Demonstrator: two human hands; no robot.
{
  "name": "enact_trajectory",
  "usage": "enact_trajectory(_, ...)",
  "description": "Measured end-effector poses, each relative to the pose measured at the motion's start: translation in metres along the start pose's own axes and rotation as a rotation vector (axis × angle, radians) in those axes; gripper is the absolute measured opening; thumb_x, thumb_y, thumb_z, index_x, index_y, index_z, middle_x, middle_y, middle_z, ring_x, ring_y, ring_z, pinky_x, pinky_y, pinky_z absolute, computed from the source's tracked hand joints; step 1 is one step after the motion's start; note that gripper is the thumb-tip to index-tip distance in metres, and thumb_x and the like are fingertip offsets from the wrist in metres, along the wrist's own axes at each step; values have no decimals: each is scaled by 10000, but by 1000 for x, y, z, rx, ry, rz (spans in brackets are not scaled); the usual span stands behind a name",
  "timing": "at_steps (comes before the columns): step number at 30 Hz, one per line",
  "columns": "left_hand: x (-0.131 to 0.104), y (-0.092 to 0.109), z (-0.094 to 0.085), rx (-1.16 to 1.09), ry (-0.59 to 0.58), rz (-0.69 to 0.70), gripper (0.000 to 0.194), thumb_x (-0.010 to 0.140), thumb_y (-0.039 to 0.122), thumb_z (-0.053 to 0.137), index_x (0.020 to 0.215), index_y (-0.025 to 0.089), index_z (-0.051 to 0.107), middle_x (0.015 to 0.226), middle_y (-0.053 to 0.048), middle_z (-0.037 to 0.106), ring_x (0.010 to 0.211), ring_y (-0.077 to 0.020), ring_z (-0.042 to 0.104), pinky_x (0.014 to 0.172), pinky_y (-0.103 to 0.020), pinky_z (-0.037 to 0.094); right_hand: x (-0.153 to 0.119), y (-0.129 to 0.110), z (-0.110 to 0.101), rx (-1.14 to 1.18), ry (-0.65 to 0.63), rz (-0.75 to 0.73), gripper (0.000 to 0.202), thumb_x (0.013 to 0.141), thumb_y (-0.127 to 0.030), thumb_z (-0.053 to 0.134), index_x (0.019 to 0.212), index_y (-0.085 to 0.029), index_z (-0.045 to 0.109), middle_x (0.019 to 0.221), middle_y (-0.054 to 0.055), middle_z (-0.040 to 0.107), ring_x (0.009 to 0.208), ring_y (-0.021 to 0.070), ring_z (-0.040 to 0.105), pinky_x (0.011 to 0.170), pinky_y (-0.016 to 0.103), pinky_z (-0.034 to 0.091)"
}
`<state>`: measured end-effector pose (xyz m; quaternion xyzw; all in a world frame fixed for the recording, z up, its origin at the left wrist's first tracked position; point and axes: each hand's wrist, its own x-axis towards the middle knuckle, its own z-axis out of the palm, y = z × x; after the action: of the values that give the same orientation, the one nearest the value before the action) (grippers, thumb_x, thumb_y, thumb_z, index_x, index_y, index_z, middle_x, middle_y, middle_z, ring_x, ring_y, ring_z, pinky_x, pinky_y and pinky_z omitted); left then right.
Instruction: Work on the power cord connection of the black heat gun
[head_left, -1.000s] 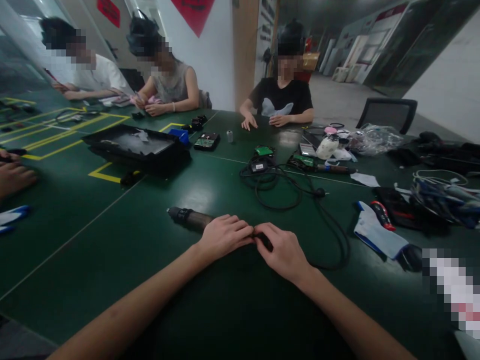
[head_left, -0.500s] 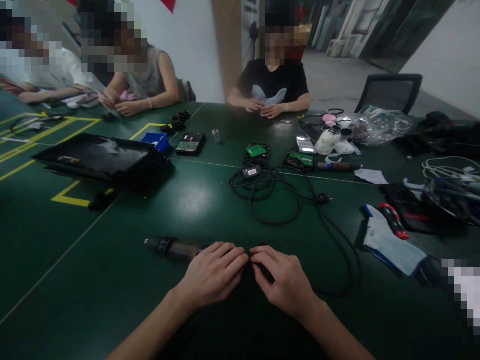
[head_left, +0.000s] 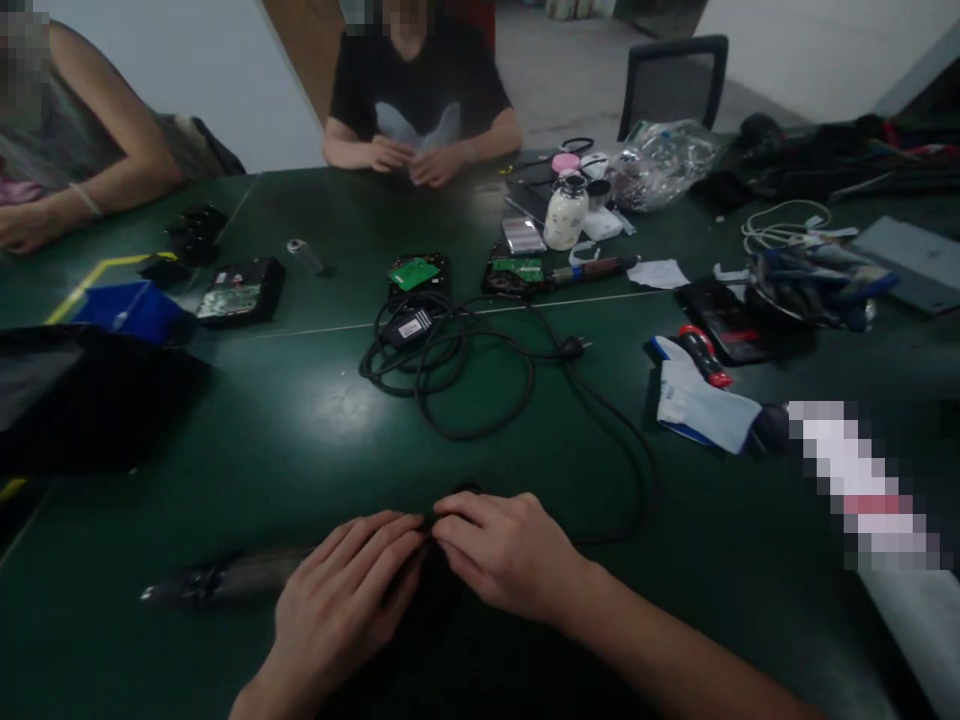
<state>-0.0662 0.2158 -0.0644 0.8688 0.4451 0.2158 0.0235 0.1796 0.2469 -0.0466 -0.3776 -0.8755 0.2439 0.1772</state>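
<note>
Tool [head_left: 255,577] | points left, long axis crosswise | left hand [head_left: 345,590] holding it | right hand [head_left: 506,550] grip: cannot tell (shadowed)

- Left edge: black tray [head_left: 82,405]; a blue bin [head_left: 127,308] stands just beside it.
- Left of centre: hard drive [head_left: 238,290], circuit board uppermost; a small metallic cylinder [head_left: 304,255] lies near it.
- Far side: seated person in a black top [head_left: 420,85], forearms on the green table edge; mesh-backed chair [head_left: 671,90] to the right.
- Right of centre: pale patterned bottle [head_left: 565,218], upright; clear plastic bag [head_left: 664,168] behind and to its right.
- Right: white-and-blue glove [head_left: 701,405], flat; a red-and-black handle [head_left: 705,357] lies along its upper edge.
- Far right: grey flat panel [head_left: 911,262].
</note>
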Motion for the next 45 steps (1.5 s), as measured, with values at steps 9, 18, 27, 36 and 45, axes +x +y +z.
enact_trajectory(9,6,-7,-7,99,-85,104,222,1012,230,634,1232,213,645,1281,-46,722,1148,-232,695,998,-390,547,3,3,4,45,54,12,174,1077,-260,534,1202,-276,653,1321,-3,704,1053,164,729,813,265,554)
enact_trajectory(18,11,-6,-7,130,-29,78,138,1030,279,631,1146,206,646,1219,-30,732,1091,-191,704,958,-341,559,5,7,8,171,132,-11,146,1059,-205,572,1157,-265,662,1290,18,708,1068,182,727,918,304,569)
enact_trajectory(27,11,-5,-7,142,-30,107,270,1035,247,620,1303,254,647,1268,-12,733,1127,-198,687,953,-353,559,3,0,8,136,193,-12,71,1029,-188,598,1061,-237,638,1230,31,724,1042,207,711,884,342,580)
enact_trajectory(36,-10,-65,-19,253,90,-273,172,1035,348,614,1141,270,725,1153,-21,762,1034,-223,696,927,-374,503,-8,3,-5,97,508,-61,153,957,-108,636,1065,-214,661,1095,68,748,1018,252,646,871,418,573)
enact_trajectory(45,-57,-121,-62,617,30,-913,439,1055,538,434,1223,205,665,1082,-89,703,1017,-280,635,869,-349,399,-14,10,-7,215,499,-25,159,975,-115,617,1076,-217,685,1027,66,734,976,236,658,824,402,583)
